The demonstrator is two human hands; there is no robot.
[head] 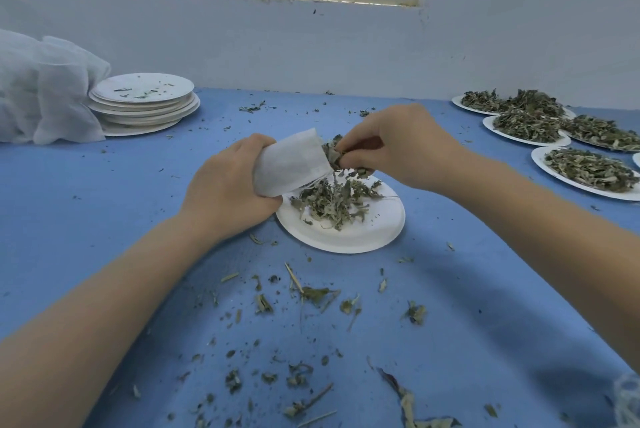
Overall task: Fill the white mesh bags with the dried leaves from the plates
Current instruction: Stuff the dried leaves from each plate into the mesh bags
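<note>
Stuffing leaves: right hand (398, 147) pinches a clump at the mesh bag (292, 164) mouth, left hand (225, 188) gripping it. Better stay over the plate (363, 237) so crumbs land there.

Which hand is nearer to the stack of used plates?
The left hand. It holds the mesh bag at the middle of the table, and the stack of used plates lies beyond it to the left. The right hand is farther right.

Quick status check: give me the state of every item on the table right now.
mesh bag: held by left hand, mouth open
right hand: pinching leaves at bag mouth
centre plate: partly emptied
right-side plates: heaped with leaves
stacked plates: emptied, crumbs only
tablecloth: littered with leaf scraps
</note>
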